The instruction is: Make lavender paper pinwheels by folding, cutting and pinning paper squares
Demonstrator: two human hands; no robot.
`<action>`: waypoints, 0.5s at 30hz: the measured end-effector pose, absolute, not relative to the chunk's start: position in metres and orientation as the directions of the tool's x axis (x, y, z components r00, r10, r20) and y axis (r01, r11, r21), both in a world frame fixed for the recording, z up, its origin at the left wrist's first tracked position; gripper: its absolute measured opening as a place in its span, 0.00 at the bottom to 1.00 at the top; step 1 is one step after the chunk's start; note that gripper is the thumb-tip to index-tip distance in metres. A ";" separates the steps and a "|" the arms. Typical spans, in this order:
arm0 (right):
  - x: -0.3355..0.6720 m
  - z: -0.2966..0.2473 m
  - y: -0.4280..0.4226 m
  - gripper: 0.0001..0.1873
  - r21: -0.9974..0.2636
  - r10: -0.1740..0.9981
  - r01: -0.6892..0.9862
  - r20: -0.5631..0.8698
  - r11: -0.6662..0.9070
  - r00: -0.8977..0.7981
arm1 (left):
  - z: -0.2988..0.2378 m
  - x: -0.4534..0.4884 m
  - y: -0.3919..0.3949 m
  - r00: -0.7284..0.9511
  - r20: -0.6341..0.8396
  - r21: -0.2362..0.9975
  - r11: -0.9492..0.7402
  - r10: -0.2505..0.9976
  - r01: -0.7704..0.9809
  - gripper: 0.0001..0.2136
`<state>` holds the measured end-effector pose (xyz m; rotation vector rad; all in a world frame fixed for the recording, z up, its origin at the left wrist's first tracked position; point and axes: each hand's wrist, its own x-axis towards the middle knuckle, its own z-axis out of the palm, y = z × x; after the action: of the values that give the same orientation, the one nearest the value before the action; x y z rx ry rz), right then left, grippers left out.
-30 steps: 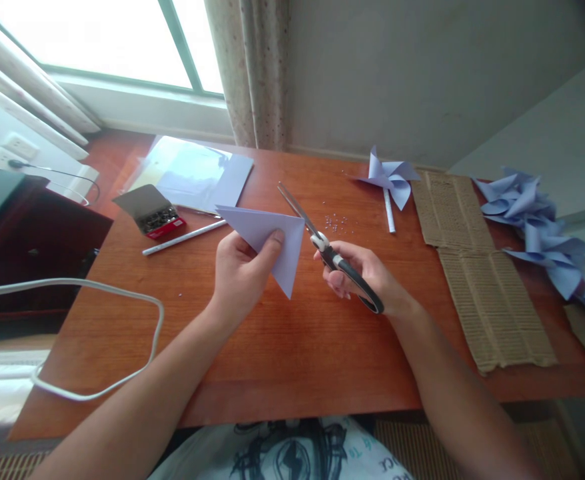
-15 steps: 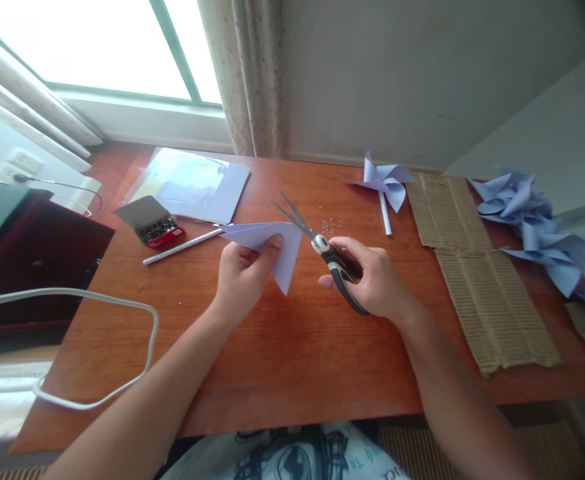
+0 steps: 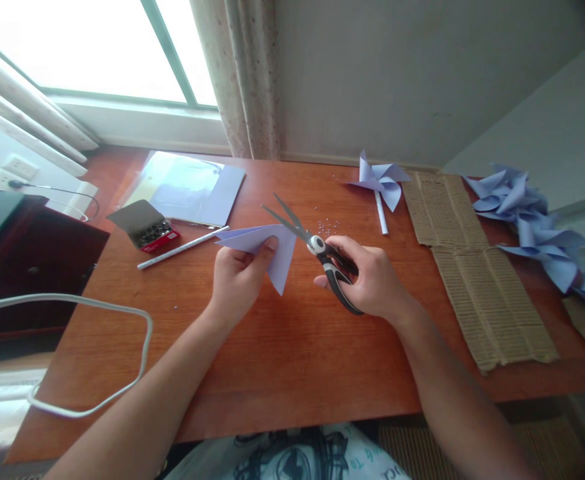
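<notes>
My left hand (image 3: 240,273) pinches a folded sheet of purple paper (image 3: 283,257) between thumb and fingers, one pointed corner hanging down. In my right hand (image 3: 372,277) are black-and-white scissors (image 3: 317,245), fingers through the handles. Their blades are spread and point up and left, at the paper's upper right edge; whether they touch it I cannot tell. Behind the scissors, small beads (image 3: 328,225) lie scattered on the wooden table (image 3: 292,373). A white paper stick (image 3: 182,248) rests left of the folded sheet.
At the back left lie a pack of purple paper (image 3: 192,190) and an open red box (image 3: 155,237) of small metal pieces. A finished pinwheel (image 3: 380,183), corrugated cardboard (image 3: 487,293) and several more pinwheels (image 3: 542,233) are to the right. A white cable (image 3: 145,347) loops over the left edge.
The whole view has shifted slightly. Both hands keep their holds, and the scissors stay spread beside the paper with hardly any movement relative to it.
</notes>
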<state>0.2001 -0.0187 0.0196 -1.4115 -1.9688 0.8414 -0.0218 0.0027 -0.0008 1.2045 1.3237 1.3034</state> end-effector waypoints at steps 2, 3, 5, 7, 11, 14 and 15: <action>0.200 0.019 -0.019 0.23 -0.756 0.956 0.605 0.089 0.248 -0.280 | 0.000 -0.022 0.003 -0.125 0.036 0.998 -0.029 0.992 0.055 0.13; 0.200 0.019 -0.018 0.23 -0.755 0.956 0.607 0.089 0.248 -0.280 | 0.001 -0.022 0.003 -0.123 0.039 0.998 -0.031 0.992 0.060 0.13; 0.200 0.018 -0.018 0.23 -0.755 0.956 0.608 0.087 0.247 -0.280 | 0.002 -0.022 0.003 -0.121 0.045 0.997 -0.036 0.992 0.071 0.13; 0.200 0.018 -0.018 0.23 -0.761 0.957 0.602 0.082 0.241 -0.280 | 0.003 -0.022 0.003 -0.115 0.044 0.997 -0.036 0.992 0.070 0.13; 0.200 0.018 -0.017 0.22 -0.782 0.958 0.580 0.071 0.226 -0.277 | 0.001 -0.022 0.003 -0.112 0.040 0.998 -0.035 0.993 0.048 0.12; 0.200 0.018 -0.017 0.23 -0.794 0.960 0.569 0.062 0.213 -0.273 | 0.000 -0.022 0.003 -0.118 0.044 0.998 -0.039 0.992 0.041 0.12; 0.200 0.018 -0.017 0.23 -0.796 0.960 0.568 0.059 0.210 -0.272 | 0.001 -0.022 0.003 -0.120 0.042 0.998 -0.037 0.992 0.045 0.12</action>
<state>0.2005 -0.0170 0.0181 -1.4117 -1.9265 0.9048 -0.0217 0.0030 0.0006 1.2105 1.3117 1.3078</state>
